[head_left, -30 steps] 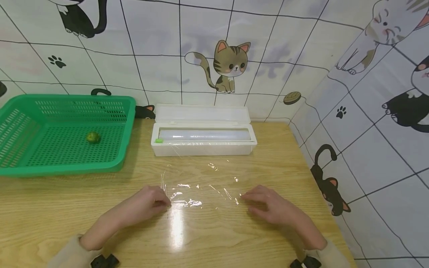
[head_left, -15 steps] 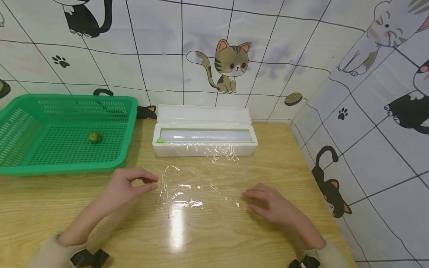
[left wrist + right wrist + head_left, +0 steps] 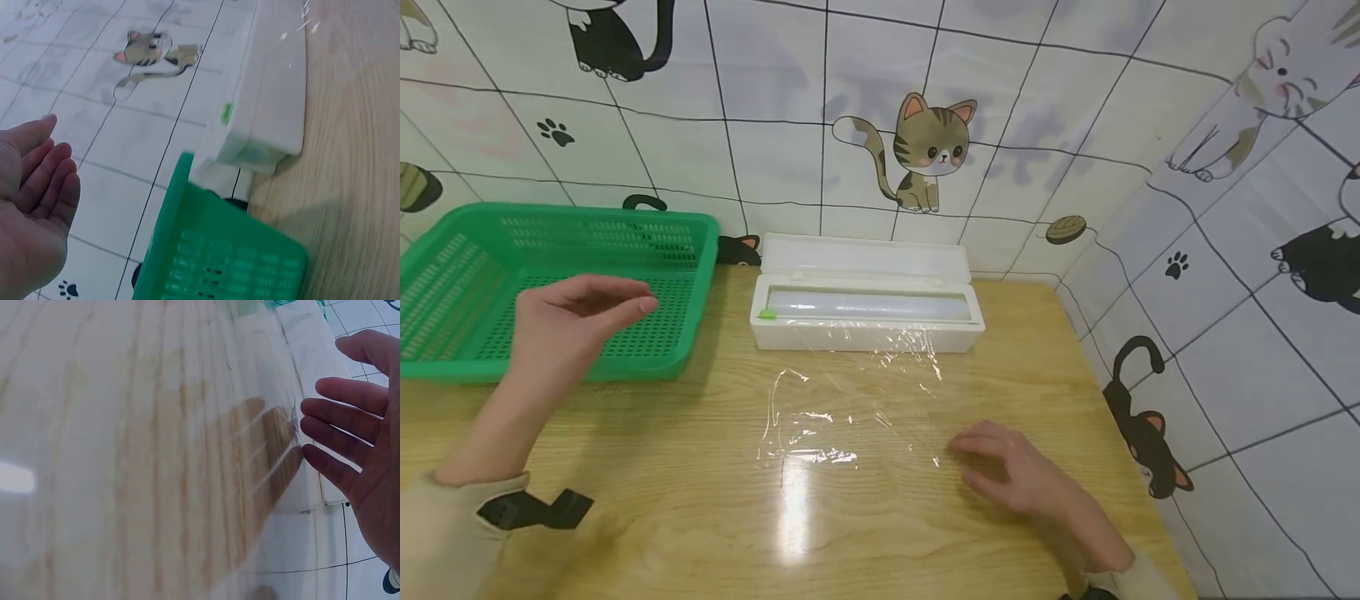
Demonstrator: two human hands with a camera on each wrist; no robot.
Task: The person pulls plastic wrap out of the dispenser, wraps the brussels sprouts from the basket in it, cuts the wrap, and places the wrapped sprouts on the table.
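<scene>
My left hand (image 3: 568, 321) is above the green plastic basket (image 3: 632, 369), thumb and fingers apart with nothing between them. In the left wrist view that hand's palm (image 3: 28, 231) is bare. The small green fruit inside the basket cannot be seen behind the hand. A sheet of clear cling film (image 3: 842, 417) runs from the white cling film box (image 3: 865, 337) onto the wooden table. At the sheet's right edge is my right hand (image 3: 1015, 471), fingers loosely extended. The right wrist view shows those fingers (image 3: 340, 428) spread; whether they touch the film I cannot tell.
The box's lid (image 3: 865, 258) stands raised against the wall covering (image 3: 775, 158) with printed cats. Its green cutter slider (image 3: 767, 314) is at the left end. The roll of film (image 3: 865, 305) lies inside. Another wall borders the table (image 3: 700, 517) on the right.
My left hand has left the film's left edge and moved left and up over the basket. The green fruit has gone out of sight behind it. The right hand stays nearly still.
</scene>
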